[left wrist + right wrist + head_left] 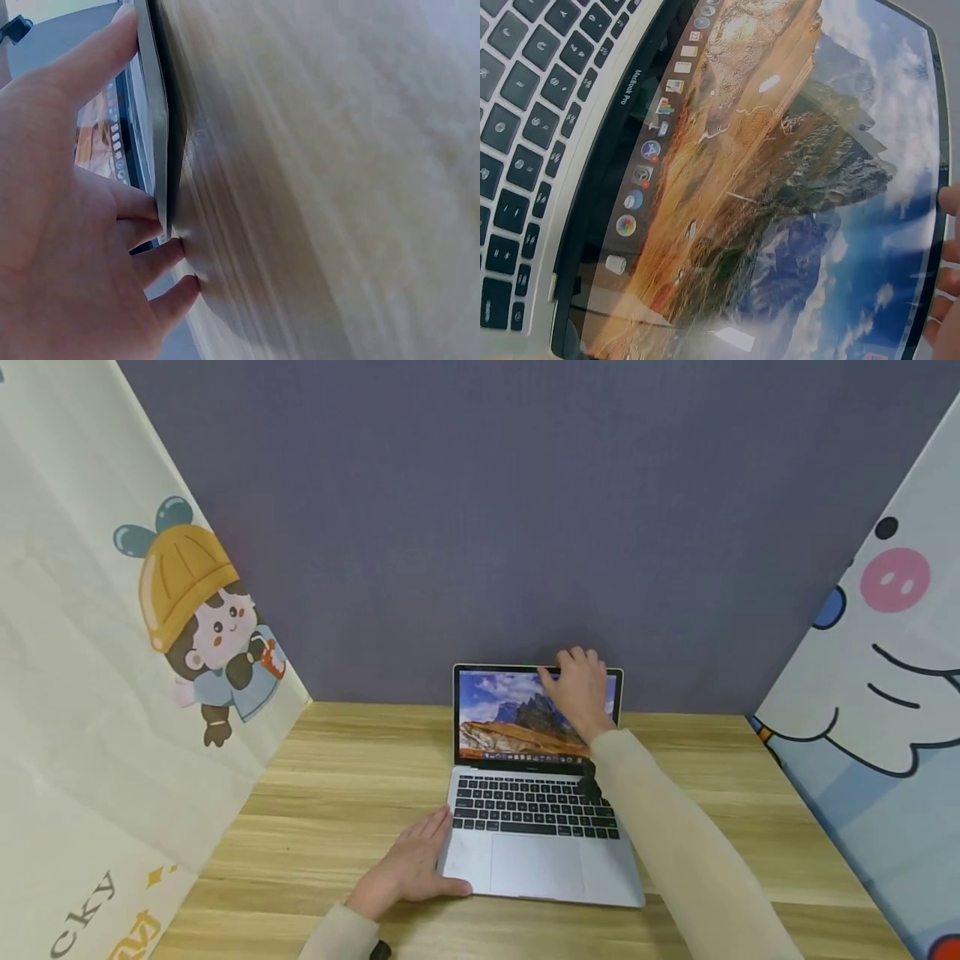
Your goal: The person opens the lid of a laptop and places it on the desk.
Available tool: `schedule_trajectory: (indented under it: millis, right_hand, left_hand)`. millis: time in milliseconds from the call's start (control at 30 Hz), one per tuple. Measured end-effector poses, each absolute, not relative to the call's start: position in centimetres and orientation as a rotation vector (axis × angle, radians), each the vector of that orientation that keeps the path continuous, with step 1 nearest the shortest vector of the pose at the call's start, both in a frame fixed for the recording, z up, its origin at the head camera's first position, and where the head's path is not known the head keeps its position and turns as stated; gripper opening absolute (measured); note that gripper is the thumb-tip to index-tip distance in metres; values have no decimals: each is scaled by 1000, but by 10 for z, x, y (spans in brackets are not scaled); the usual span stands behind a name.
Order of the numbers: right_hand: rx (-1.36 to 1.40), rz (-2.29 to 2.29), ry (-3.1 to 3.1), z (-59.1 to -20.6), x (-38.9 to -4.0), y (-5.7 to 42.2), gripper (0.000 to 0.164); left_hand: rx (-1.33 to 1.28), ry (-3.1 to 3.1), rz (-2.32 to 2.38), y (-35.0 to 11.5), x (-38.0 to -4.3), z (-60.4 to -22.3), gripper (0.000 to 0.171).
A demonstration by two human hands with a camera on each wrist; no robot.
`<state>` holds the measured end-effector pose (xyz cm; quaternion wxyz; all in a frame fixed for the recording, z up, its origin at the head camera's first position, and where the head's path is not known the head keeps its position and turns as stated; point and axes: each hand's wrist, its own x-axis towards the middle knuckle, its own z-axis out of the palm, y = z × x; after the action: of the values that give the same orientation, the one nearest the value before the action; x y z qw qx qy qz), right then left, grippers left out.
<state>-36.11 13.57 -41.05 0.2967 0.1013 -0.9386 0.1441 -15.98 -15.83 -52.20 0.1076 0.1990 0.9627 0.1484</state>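
Note:
A silver MacBook Pro laptop (536,868) lies on the wooden table with its lid raised and its screen (502,710) lit, showing a mountain picture. At the base's front left corner is my left hand (416,860). Its thumb is stretched to the front edge, and its other fingers touch the left side and the tabletop, as the left wrist view shows. My right hand (581,689) grips the lid's top edge toward the right, thumb on the screen side and fingers over the back. In the right wrist view, its fingertips (949,281) show at that edge.
The wooden table (330,785) extends on both sides of the laptop. Behind it rises a dark grey-blue panel (375,527). Printed cartoon sheets flank the table, a cream one (75,652) at left and a pale one (840,693) at right.

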Motion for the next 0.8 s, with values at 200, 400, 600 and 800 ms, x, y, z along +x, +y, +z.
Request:
schedule_trajectory:
  millis: [200,400,600,800]
  right_hand:
    - [335,346,-2592,-404,-344,147,39]
    - [463,332,-2616,-399,-326,159,42]
    - [522,388,-2570,-398,-305,171,37]
    - [567,423,-2521,-404,-285,181,32]
  left_hand:
    - [571,2826,475,-156,-159,-519,124]
    - [564,2831,519,-156,-158,-515,125]
    - [558,2807,555,-154,-158,-515,124]
    - [539,2818,585,-152,-158,-512,118]
